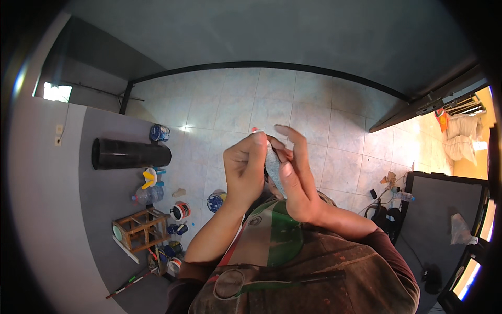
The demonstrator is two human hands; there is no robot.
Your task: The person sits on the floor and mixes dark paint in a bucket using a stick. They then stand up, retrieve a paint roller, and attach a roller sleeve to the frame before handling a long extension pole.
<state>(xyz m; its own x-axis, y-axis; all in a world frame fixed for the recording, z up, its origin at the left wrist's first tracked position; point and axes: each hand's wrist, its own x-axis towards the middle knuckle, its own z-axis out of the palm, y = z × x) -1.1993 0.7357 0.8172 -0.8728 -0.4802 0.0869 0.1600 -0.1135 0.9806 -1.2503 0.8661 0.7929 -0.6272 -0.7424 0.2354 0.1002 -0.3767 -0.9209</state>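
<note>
Grey-blue piece: a thin, flat grey-blue sheet (273, 166) is held upright between the two hands, in the middle of the view and above the lap; only its edge and a narrow strip of one face can be seen, so its kind cannot be told.
Left hand: the left hand (244, 166) is curled, its fingers bent over and closed on the left side of the sheet, near the top edge.
Right hand: the right hand (294, 175) is pressed against the right side of the sheet with the thumb, while the longer fingers (293, 137) are stretched out and loosely spread, pointing to the far left.
Contact: both hands are seen touching each other around the sheet, the fingertips meeting at its top.
Lap: a painted, worn green and brown board (293, 261) is laid near, below the forearms.
Floor: pale floor tiles (251, 110) are spread beyond the hands.
Left side: a black tube (130, 154) is laid flat on a grey mat (104, 193); nearer, a small wooden crate (140, 228) and several paint pots (180, 211) are stood close together.
Right side: a dark mat (444, 204) is laid at the right, with a crumpled white bag (460, 230) on it.
</note>
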